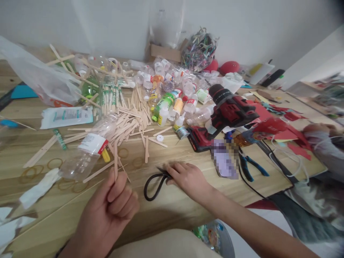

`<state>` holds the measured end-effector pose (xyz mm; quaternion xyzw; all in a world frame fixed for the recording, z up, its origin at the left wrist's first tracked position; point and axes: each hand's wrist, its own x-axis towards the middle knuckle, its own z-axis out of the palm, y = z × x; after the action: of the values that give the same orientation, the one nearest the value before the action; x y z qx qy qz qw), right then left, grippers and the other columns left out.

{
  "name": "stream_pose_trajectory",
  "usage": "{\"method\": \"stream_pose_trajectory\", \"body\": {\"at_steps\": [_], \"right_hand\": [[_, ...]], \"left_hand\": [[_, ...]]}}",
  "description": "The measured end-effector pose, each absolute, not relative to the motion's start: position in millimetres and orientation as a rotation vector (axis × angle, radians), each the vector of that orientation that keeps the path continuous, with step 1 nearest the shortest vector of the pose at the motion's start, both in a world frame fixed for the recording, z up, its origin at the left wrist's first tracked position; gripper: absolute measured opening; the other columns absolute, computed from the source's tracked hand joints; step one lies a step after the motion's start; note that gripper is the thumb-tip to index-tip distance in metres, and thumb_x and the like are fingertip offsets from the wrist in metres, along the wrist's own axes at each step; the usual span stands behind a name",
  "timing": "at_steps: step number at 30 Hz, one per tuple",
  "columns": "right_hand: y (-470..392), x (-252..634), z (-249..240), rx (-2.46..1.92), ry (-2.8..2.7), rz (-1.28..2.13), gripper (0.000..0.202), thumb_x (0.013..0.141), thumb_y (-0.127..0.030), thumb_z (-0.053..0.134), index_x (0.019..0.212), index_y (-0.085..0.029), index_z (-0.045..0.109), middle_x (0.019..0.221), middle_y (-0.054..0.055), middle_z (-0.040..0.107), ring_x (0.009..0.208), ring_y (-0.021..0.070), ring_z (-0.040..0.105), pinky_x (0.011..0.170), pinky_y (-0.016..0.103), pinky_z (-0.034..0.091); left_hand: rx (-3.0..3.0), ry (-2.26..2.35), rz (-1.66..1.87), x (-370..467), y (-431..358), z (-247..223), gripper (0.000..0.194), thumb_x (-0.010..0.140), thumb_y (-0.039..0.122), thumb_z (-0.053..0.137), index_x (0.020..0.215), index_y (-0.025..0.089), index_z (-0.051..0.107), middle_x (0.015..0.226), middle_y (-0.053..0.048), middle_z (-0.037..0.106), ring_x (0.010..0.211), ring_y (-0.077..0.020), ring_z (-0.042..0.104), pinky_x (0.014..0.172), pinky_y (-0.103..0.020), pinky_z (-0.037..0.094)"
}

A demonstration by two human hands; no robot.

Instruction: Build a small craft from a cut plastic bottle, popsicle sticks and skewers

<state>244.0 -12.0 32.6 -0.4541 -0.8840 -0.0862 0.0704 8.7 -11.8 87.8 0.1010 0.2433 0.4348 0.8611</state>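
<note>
My left hand [113, 204] is closed in a fist, with a wooden craft stick [115, 161] pinched upright between thumb and forefinger. At the table's near edge, my right hand [188, 179] has its fingers curled over what look like black-handled scissors [154, 186]; one long loop shows and the rest is under the hand. Beyond my left hand lies a clear plastic bottle [90, 147] with a white and red label. Loose craft sticks [129, 123] are piled behind it. Rubber bands [71, 184] lie around the bottle.
A red and black cordless drill [228, 111] stands right of centre, near glue bottles [179, 122] and blue-handled pliers [252, 166]. Many plastic bottles [163, 104] crowd the back. Another person's arm [322, 150] rests at the right. A bin [225, 240] stands below the table edge.
</note>
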Motion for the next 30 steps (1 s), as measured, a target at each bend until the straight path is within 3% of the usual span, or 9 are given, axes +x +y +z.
{"method": "stream_pose_trajectory", "body": {"at_steps": [4,6,9,12,19,30], "right_hand": [[-24,253,31,-1.363,-2.545,-0.191,0.026,0.098,-0.032,0.055,0.118,-0.017,0.062,0.107,0.007,0.072,0.093,0.0197,0.068,0.079,0.032,0.053],[-34,267,34,-1.410,-2.430,-0.190,0.022,0.101,-0.028,0.047,0.113,-0.019,0.063,0.104,0.006,0.073,0.093,0.0181,0.069,0.083,0.031,0.053],[-44,301,38,-1.615,-2.132,-0.246,0.022,0.101,-0.025,0.041,0.105,-0.019,0.062,0.087,0.006,0.074,0.077,0.0195,0.069,0.070,0.032,0.054],[-39,343,37,-1.836,-1.794,-0.308,0.019,0.098,-0.023,0.041,0.109,-0.018,0.056,0.087,0.009,0.073,0.064,0.0198,0.066,0.052,0.030,0.049],[6,405,15,-1.905,-1.757,-0.193,0.020,0.086,-0.020,0.043,0.103,-0.020,0.053,0.102,0.012,0.071,0.092,0.0268,0.067,0.079,0.040,0.051],[20,422,8,-1.918,-1.826,-0.094,0.015,0.084,-0.025,0.043,0.092,-0.021,0.055,0.087,0.011,0.069,0.082,0.0289,0.064,0.074,0.043,0.048]], "left_hand": [[0.146,0.493,0.895,11,-14,85,0.079,0.069,0.041,0.085,0.051,0.019,0.011,0.040,0.011,0.004,0.040,-0.0049,0.005,0.040,-0.025,0.011],[0.131,0.499,0.895,9,-14,82,0.080,0.069,0.044,0.084,0.050,0.019,0.011,0.040,0.011,0.004,0.040,-0.0048,0.006,0.040,-0.025,0.011],[0.119,0.512,0.897,9,-15,77,0.080,0.070,0.046,0.083,0.049,0.019,0.011,0.041,0.011,0.005,0.040,-0.0049,0.006,0.040,-0.025,0.012],[0.111,0.523,0.876,12,-15,74,0.080,0.070,0.045,0.083,0.049,0.020,0.011,0.041,0.011,0.005,0.039,-0.0047,0.008,0.040,-0.025,0.014],[0.054,0.675,0.836,22,-18,77,0.078,0.064,0.038,0.087,0.050,0.021,0.012,0.042,0.011,0.007,0.041,-0.0051,0.008,0.041,-0.027,0.014],[-0.081,0.799,0.887,40,-14,78,0.072,0.061,0.034,0.082,0.051,0.021,0.012,0.043,0.011,0.004,0.042,-0.0057,0.004,0.040,-0.027,0.013]]}}
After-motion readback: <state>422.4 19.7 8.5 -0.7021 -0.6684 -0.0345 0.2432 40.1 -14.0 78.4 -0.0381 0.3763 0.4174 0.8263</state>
